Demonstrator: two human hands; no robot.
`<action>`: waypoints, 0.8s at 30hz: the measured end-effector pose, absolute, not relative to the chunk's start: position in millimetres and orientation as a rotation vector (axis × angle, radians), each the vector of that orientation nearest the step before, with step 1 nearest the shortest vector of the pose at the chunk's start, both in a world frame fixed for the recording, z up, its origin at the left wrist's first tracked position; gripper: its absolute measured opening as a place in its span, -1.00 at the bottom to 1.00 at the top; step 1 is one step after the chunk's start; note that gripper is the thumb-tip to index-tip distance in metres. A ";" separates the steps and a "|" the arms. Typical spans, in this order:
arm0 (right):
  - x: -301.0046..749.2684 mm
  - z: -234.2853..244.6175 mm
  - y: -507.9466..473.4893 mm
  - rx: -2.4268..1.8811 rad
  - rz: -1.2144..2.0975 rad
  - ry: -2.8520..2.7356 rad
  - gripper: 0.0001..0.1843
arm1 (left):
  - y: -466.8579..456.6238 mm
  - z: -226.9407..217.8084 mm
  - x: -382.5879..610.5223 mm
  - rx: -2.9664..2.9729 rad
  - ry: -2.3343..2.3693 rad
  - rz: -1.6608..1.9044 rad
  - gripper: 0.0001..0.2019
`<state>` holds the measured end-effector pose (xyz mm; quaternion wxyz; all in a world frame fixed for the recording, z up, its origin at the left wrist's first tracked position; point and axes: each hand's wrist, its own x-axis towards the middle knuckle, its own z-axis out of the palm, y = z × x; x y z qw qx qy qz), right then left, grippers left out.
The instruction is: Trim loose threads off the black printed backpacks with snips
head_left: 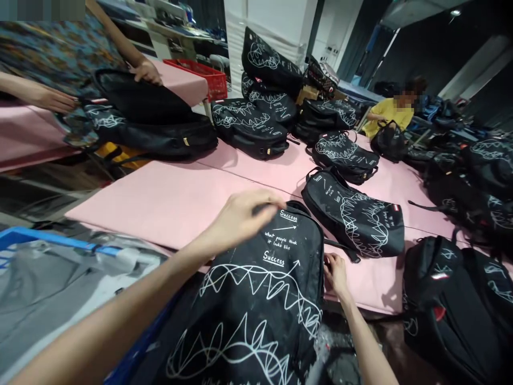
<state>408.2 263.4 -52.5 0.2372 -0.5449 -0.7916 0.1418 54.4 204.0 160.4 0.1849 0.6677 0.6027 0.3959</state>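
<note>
A black backpack point(264, 299) with white scribbles and the printed word "Success" lies in front of me, its top resting on the pink table. My left hand point(250, 214) hovers over the upper left of this backpack, thumb and fingers apart, holding nothing. At the bag's right side edge, my right hand point(335, 274) has its fingers curled against the seam, gripping there. What exactly lies under those fingertips is partly hidden. Just beyond, another scribbled backpack point(356, 214) lies on its back, close to my right hand.
Several more black backpacks point(256, 128) lie along the pink table point(168, 198). A co-worker's hand point(148, 72) touches an opened backpack point(160, 117) at left. A blue crate point(80, 243) with grey material stands beside me. Further bags point(457, 305) are piled at right, near a person in yellow point(395, 112).
</note>
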 end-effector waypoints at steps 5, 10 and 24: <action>411.4 -64.0 255.4 -1.603 0.319 -2.027 -0.73 | 274.7 105.7 39.6 1.841 2.011 0.648 -0.52; 416.8 -53.1 252.6 -1.672 0.427 -1.871 -0.64 | 261.1 96.8 35.4 1.713 1.863 0.998 -0.73; 349.7 81.1 111.1 -1.195 1.071 -1.970 -0.70 | -41.2 62.4 50.1 2.175 1.114 0.404 -0.74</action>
